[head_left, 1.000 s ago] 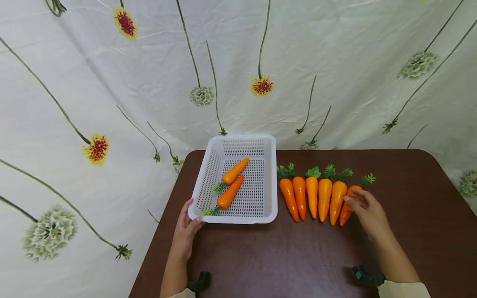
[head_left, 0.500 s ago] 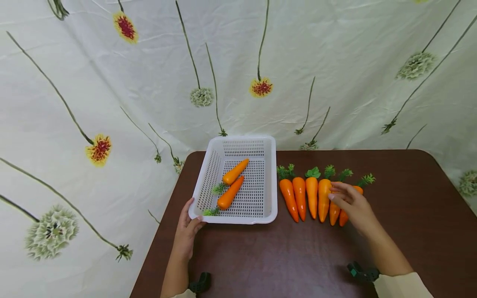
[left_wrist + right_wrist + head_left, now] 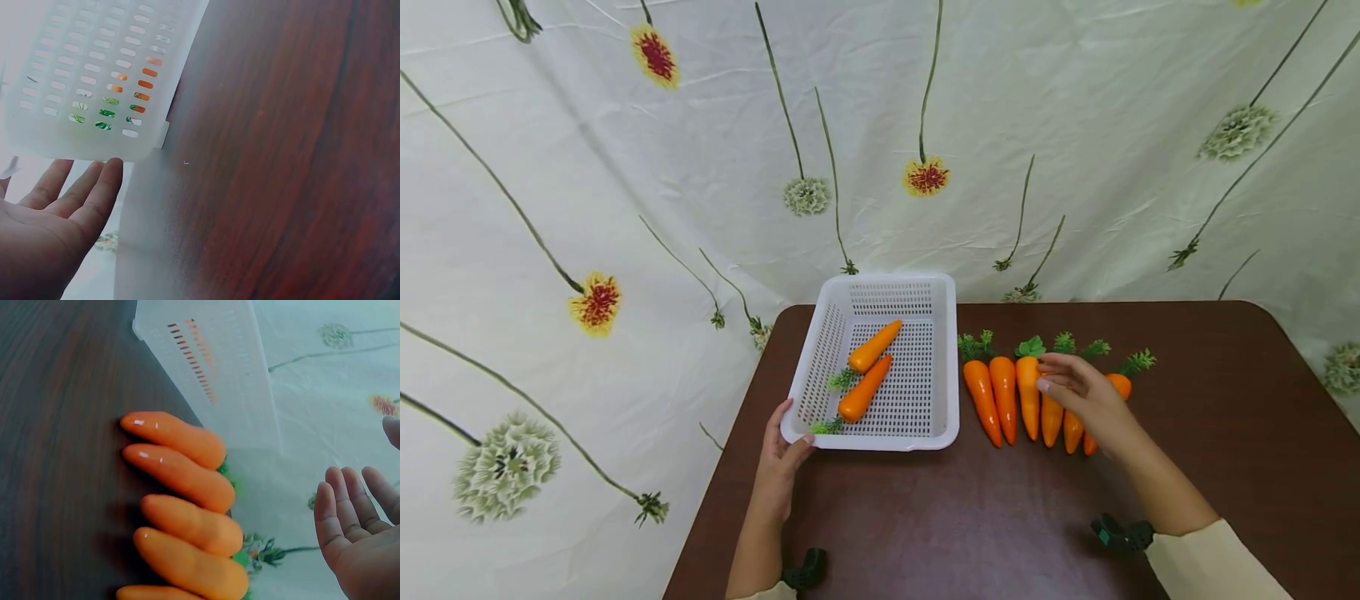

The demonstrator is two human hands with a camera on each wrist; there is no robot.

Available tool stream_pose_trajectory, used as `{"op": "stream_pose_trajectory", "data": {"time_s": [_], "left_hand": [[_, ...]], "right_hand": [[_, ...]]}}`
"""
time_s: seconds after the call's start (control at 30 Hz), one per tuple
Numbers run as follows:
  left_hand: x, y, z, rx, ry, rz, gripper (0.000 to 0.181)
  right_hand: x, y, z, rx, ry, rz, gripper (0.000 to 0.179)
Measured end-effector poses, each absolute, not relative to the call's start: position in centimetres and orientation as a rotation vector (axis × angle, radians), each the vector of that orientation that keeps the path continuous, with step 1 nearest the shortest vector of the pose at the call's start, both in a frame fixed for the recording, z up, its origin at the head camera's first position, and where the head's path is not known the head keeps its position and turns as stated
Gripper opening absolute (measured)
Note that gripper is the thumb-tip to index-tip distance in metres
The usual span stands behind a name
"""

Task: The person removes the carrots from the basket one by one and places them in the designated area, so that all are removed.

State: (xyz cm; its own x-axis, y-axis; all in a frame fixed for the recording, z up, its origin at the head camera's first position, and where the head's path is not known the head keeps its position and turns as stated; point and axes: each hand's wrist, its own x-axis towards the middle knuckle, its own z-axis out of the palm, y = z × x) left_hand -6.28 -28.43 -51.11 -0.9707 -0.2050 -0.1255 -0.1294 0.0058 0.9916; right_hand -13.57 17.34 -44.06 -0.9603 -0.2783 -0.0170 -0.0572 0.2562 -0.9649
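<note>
My left hand [image 3: 777,467] holds the near left corner of a white plastic basket [image 3: 946,358], thumb at the front rim. In the left wrist view, its fingers [image 3: 100,194] reach the perforated wall. Two toy carrots [image 3: 874,346] with green tops lie inside the basket. To its right, several more carrots [image 3: 982,400] form a slanting row on the table. Over the row's right part hovers my right hand [image 3: 1093,408], fingers loosely bent and nothing in them; it hides parts of the carrots below. The right wrist view shows that hand [image 3: 365,544] beside the row of orange carrots [image 3: 190,478].
The dark brown table [image 3: 955,525] has rounded far corners. A pale cloth printed with flowers [image 3: 1075,125] hangs right behind it. The basket's right rim stands close to the leftmost carrot of the row.
My right hand has moved left along the row, from the rightmost carrot toward the middle ones. The left hand and the basket stay in place.
</note>
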Motion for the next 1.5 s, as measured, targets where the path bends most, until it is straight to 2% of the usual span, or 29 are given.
{"op": "stream_pose_trajectory", "data": {"time_s": [1.1, 1.5], "left_hand": [[-6.3, -28.3, -51.4, 0.365, -2.166, -2.157, 0.071], [-6.3, -28.2, -51.4, 0.365, -2.159, -2.146, 0.071]], "right_hand": [[-17.3, 8.9, -41.6, -0.601, 2.219, -1.723, 0.055], [-19.1, 6.6, -39.8, -0.678, 2.237, -1.687, 0.048]]}}
